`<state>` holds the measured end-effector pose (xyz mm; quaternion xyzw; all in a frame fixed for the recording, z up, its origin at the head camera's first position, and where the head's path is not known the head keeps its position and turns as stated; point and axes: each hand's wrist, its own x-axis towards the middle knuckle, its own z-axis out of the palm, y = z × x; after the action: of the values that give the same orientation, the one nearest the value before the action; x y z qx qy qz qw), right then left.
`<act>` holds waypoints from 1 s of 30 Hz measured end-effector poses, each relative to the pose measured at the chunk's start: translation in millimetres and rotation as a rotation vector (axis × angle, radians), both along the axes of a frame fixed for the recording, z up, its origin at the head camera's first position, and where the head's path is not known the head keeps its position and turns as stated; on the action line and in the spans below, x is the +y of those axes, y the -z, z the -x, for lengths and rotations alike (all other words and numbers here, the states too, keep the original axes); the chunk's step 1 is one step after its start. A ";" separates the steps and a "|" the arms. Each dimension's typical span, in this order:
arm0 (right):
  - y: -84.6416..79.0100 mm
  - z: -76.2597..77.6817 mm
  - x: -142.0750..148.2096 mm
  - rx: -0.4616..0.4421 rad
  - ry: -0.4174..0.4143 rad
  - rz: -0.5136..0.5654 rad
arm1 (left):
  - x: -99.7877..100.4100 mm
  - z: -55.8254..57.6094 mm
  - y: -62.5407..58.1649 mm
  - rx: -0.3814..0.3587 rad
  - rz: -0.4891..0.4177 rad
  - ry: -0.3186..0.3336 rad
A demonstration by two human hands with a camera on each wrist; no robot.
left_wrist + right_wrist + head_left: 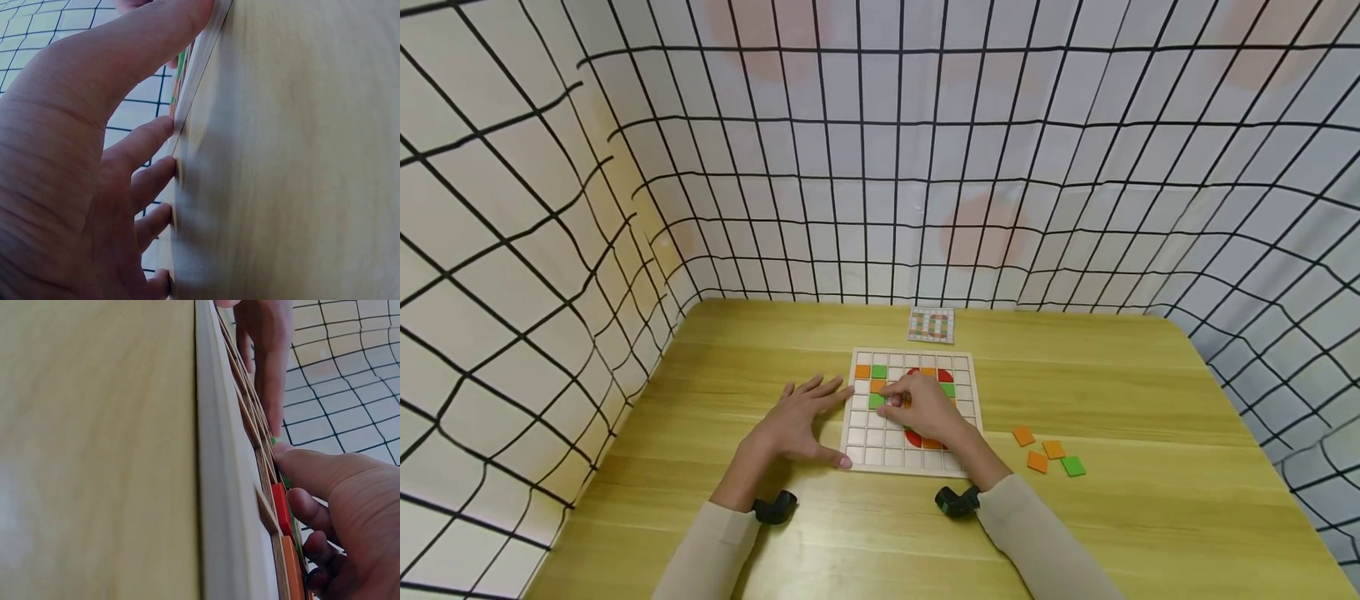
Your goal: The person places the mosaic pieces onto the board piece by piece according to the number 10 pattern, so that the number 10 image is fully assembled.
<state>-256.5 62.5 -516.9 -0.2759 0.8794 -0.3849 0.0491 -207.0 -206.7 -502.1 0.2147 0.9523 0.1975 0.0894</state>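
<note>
A white grid board [865,457] lies on the wooden table, holding orange and green square tiles and red rounded pieces. My right hand [928,408] is over its middle, thumb and index finger at the edges of a green square tile [876,402] in the left part of the grid. Just above that tile sits an orange tile [877,387]. In the right wrist view, the thumb [312,469] reaches low over the board, with the other fingers curled beneath. Spread along the board's left edge, my left hand [797,421] touches it with thumb and index finger.
To the board's right lie loose orange tiles [1037,462] and a green tile [1072,466]. A small pattern card [932,325] rests behind the board. Black wire mesh [865,200] borders the back and sides of the table [1120,375].
</note>
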 end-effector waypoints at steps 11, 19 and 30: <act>-0.7 -3.3 16.6 -0.041 0.021 0.053 | 2.3 1.5 2.4 -0.015 0.014 0.005; -6.1 -11.3 52.0 -0.033 0.062 0.072 | 1.2 -0.2 2.4 -0.022 -0.003 -0.004; -12.8 -21.5 111.1 -0.021 0.154 0.008 | 1.3 -0.9 0.4 -0.012 -0.011 -0.007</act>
<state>-235.0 173.5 -504.2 -0.2037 0.8959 -0.3940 0.0274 -206.1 -205.3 -502.5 0.2105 0.9515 0.2042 0.0934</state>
